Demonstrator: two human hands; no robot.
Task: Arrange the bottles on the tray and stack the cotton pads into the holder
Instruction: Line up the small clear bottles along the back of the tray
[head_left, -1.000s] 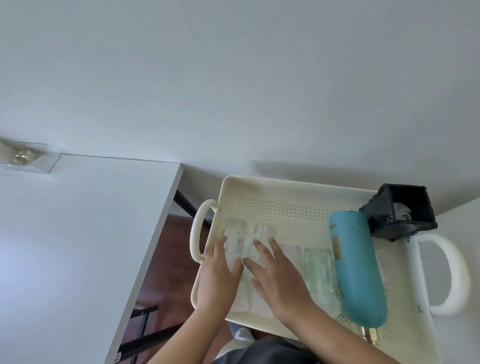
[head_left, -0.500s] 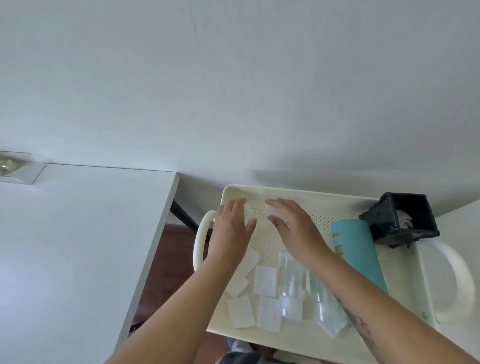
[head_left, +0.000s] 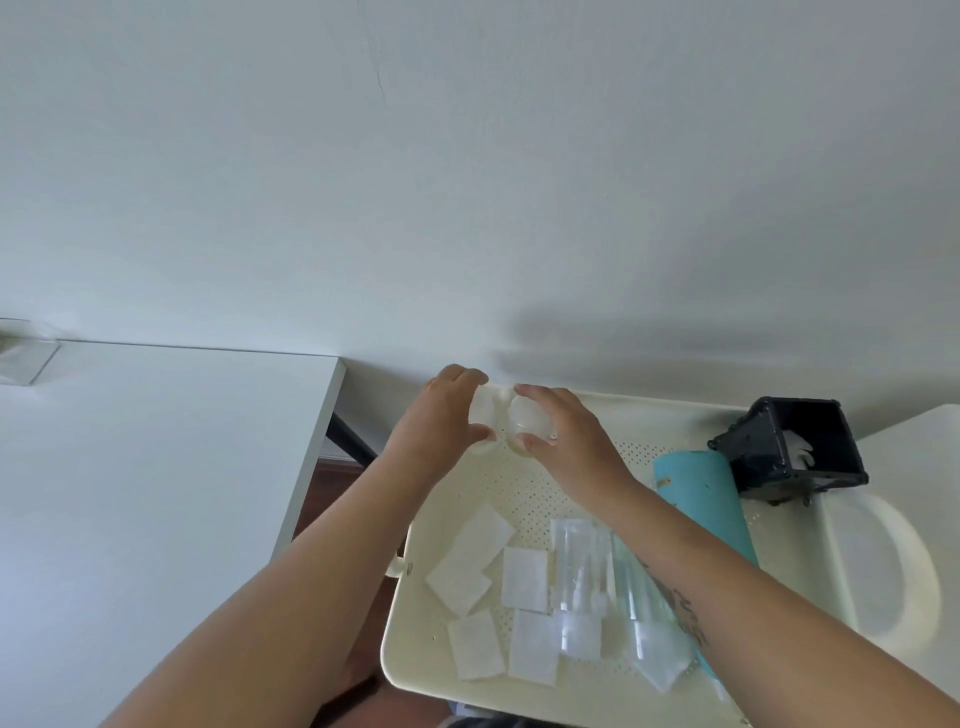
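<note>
A cream perforated tray (head_left: 639, 415) with loop handles holds everything. My left hand (head_left: 441, 421) grips a small clear bottle (head_left: 482, 410) at the tray's far left corner. Beside it, my right hand (head_left: 566, 431) grips a second small clear bottle (head_left: 527, 423). Both bottles are upright and close together. Several white square cotton pads (head_left: 524, 579) lie loose on the tray's near left part. Two clear bottles (head_left: 579, 566) lie flat beside them, and a teal bottle (head_left: 701, 499) lies under my right forearm. The black holder (head_left: 789, 447) is tipped at the tray's far right, with white pads inside.
A white table (head_left: 156, 493) stands to the left, separated from the tray by a gap showing dark floor. A clear small box (head_left: 21, 353) sits at its far left corner. A white wall rises behind. A second white surface (head_left: 914, 457) lies at the right.
Both hands lifted the two small clear bottles off the cotton pads and carried them to the tray's far left corner. The pads they covered now lie exposed.
</note>
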